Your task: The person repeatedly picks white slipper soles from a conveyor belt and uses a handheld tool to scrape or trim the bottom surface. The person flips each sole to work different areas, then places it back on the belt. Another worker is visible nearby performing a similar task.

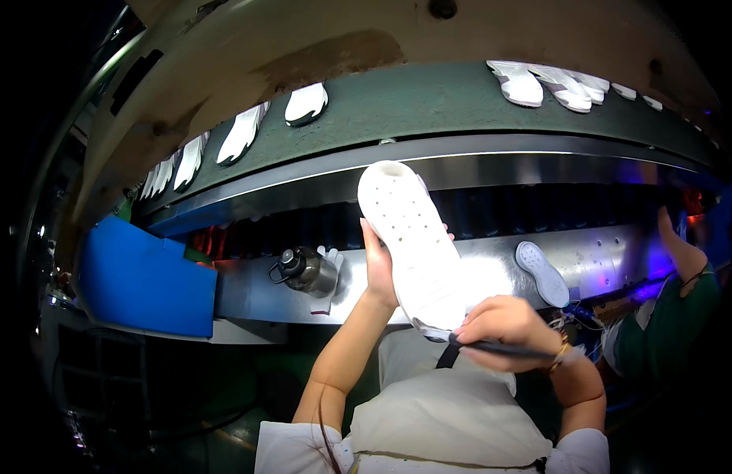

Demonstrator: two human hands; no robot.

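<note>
My left hand (379,268) is wrapped round the waist of a white shoe sole (409,229), holding it up in front of me. Small holes dot its far half, and the far end has a rounded hollow. In my right hand (504,325) is a slim tool with a black handle (508,348), seemingly a brush. Its working end meets the sole's near end, where a dark grey edge shows. The bristles, if any, are too small to make out. My right fingers close round the tool near that end.
Beyond a metal rail, white shoe parts (241,134) lie on a green conveyor belt (413,99). A dark bottle (307,271) stands on the metal ledge (492,261), left of me. Another sole (542,273) lies right. A blue panel (149,276) sits left; another person's arm (682,249) reaches in right.
</note>
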